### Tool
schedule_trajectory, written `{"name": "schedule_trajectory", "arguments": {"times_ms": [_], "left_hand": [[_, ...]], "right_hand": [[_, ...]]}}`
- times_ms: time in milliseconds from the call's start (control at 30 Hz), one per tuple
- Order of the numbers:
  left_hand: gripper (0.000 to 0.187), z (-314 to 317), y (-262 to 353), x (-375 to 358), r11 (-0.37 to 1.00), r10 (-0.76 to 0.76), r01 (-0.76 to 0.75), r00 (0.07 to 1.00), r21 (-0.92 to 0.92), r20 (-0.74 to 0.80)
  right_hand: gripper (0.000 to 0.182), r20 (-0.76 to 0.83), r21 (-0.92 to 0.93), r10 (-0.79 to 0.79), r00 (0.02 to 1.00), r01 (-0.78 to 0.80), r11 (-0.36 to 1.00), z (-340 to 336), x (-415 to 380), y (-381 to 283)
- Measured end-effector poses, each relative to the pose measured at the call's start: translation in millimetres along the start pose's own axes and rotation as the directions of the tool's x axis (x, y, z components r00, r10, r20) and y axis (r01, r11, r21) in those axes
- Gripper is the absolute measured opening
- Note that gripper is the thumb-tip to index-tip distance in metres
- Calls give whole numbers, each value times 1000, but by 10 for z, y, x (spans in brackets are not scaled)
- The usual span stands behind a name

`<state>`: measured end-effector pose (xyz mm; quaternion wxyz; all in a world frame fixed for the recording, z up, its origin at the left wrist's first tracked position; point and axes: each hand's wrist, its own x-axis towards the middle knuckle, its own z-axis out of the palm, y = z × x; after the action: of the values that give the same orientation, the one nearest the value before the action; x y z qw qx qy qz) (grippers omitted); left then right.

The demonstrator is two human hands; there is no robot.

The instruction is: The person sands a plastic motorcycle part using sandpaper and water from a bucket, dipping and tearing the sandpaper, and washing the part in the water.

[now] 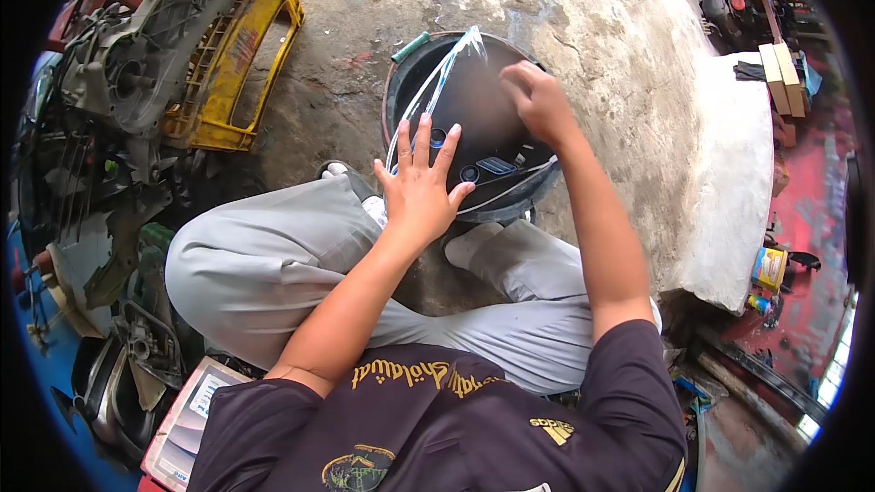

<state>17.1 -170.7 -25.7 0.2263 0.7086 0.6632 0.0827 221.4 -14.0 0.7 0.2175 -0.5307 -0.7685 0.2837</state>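
A dark panel (488, 96) with a white and blue strip along its left edge lies over a round black bucket (394, 96) between the knees. My left hand (422, 180) rests on the panel's lower left part, palm down with its fingers spread. My right hand (538, 100) is over the panel's right side, its fingers curled together; whatever they hold, if anything, cannot be made out. A blue label (497, 166) shows on the panel's lower part. At the bucket's upper left rim is a green handle grip (411, 46).
A yellow plastic crate (246, 64) and a grey metal engine part (137, 46) stand at the left. To the right are a white concrete ledge (729, 182), wooden blocks (782, 79) and a yellow can (769, 268). A red box (178, 428) sits at the lower left.
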Motion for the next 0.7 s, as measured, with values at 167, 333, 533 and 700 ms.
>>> {"name": "schedule_trajectory", "arguments": {"times_ms": [167,333,533,700], "left_hand": [[92,17,-12,-9,1000,13,-13,999,17,-31],[92,9,-19,-9,1000,11,-11,1000,22,-13],[90,10,-16,2,1000,4,-4,1000,-9,-16],[89,1,-25,-15,1000,-2,2,1000,3,-7]], "right_hand": [[17,-87,-29,-155,984,153,988,335,657,320],[16,-76,-36,-100,992,97,995,265,557,221],[13,73,11,-101,992,100,995,42,104,-27],[13,-12,-36,-136,991,135,990,354,700,134]]}}
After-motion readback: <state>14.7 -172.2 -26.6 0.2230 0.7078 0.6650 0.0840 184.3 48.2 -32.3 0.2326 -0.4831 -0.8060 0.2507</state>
